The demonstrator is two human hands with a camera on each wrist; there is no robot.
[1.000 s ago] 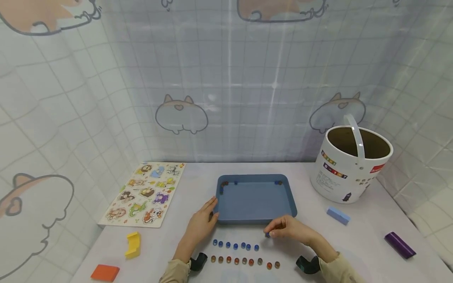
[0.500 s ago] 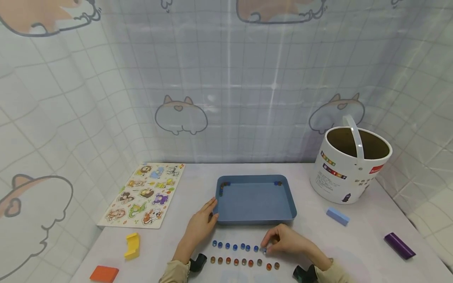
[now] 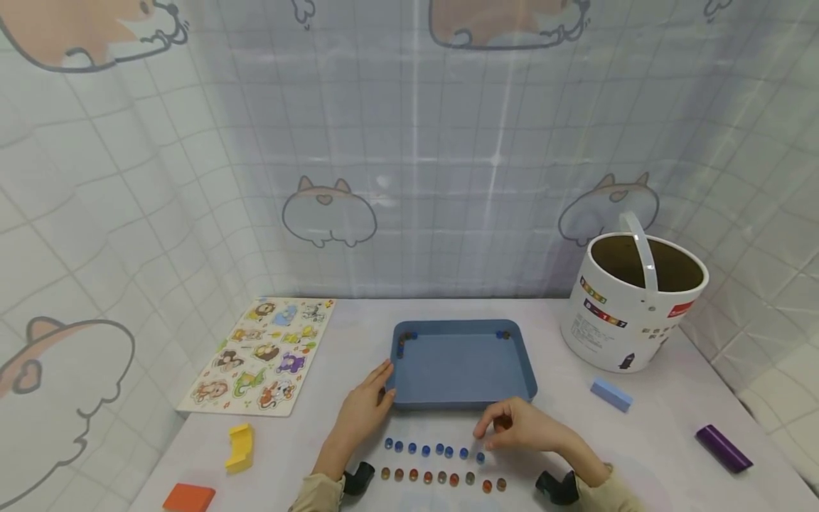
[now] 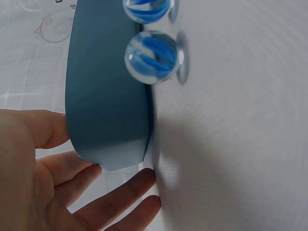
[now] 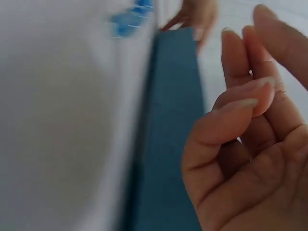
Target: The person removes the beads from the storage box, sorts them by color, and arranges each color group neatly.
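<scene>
A shallow blue tray [image 3: 463,366] holds a few small marbles [image 3: 403,341] along its back left corner and a couple at its back right. My left hand [image 3: 361,409] rests against the tray's left side, fingers extended; the left wrist view shows them at the tray's corner [image 4: 108,144]. In front of the tray lies a row of blue-swirled marbles [image 3: 425,450], and nearer to me a row of brown and orange marbles [image 3: 441,477]. Just above the right end of the blue row hovers my right hand [image 3: 527,427], fingers loosely bent with nothing between them.
A white bucket [image 3: 614,320] with a handle stands at the back right, a light blue block [image 3: 611,395] before it and a purple block [image 3: 723,448] farther right. On the left are an animal puzzle board [image 3: 262,355], a yellow block [image 3: 239,448] and an orange block [image 3: 189,497].
My right hand has set a blue marble down at the right end of the blue row, let go and lifted slightly away. The left hand has stayed at the tray.
</scene>
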